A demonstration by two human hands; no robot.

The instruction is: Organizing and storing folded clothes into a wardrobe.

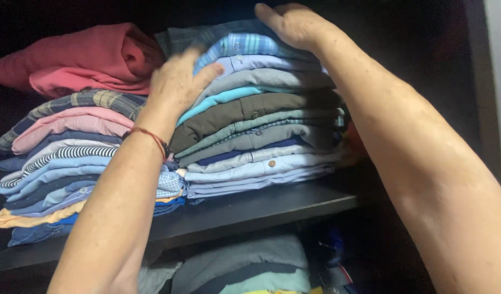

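Two stacks of folded shirts sit on a dark wardrobe shelf (261,209). My left hand (177,81) lies flat against the left side of the right stack (261,141), near its upper layers, with a red string around the wrist. My right hand (294,22) rests palm down on the top shirt (239,43), a blue plaid one. Neither hand grips anything. The left stack (71,163) holds plaid, pink, striped and blue shirts, with a crumpled red garment (87,60) on top.
Below the shelf lie more folded clothes (245,267) in grey and teal. The dark wardrobe side wall (452,65) stands at the right, close to the right stack. The back of the wardrobe is in shadow.
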